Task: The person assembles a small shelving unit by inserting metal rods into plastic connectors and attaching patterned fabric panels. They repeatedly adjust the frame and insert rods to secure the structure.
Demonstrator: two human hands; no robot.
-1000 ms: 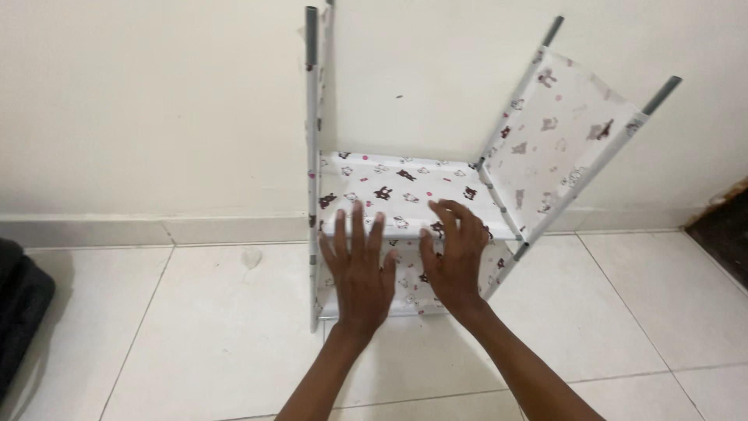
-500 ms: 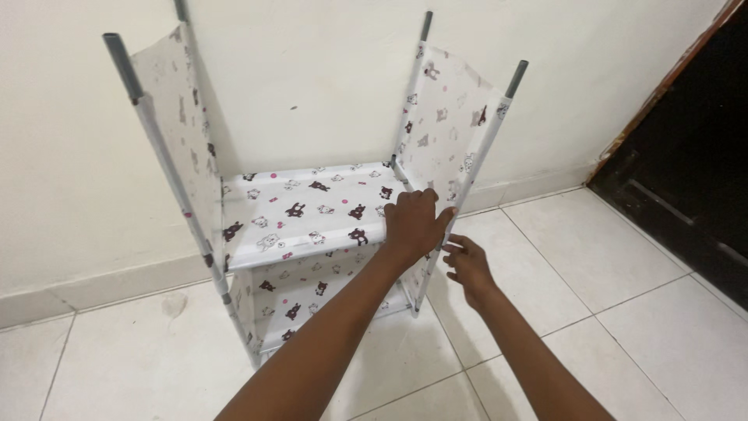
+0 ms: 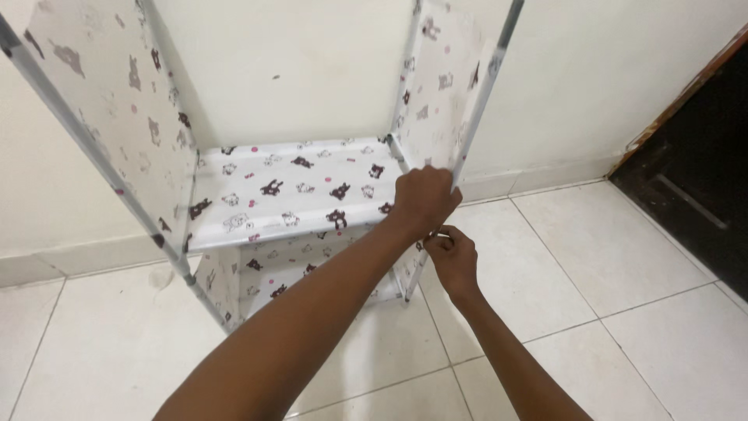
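From the head camera, a small fabric rack [image 3: 296, 195] stands on the tiled floor [image 3: 592, 265] against a pale wall [image 3: 296, 70], filling the frame from ten o'clock round to one o'clock. Its covering is white cloth printed with small dark cartoon animals and pink dots. A flat cloth shelf [image 3: 288, 191] spans the middle, with a second cloth level just visible beneath it at about seven o'clock of the shelf. Grey metal poles form the corners: the front left pole [image 3: 101, 168] slants from the top left edge down to the floor, and the front right pole [image 3: 477, 117] runs from twelve o'clock down past both hands.

The left hand [image 3: 423, 201] reaches across from the lower left and is closed around the front right pole at the shelf's corner, knuckles upward. The right hand [image 3: 452, 256] sits just below it, at five o'clock of the left, with fingers curled in at the same pole; what they pinch is hidden, though they appear to touch the pole or the cloth edge there.

At three o'clock a dark door [image 3: 693, 195] with a brown frame meets the wall.
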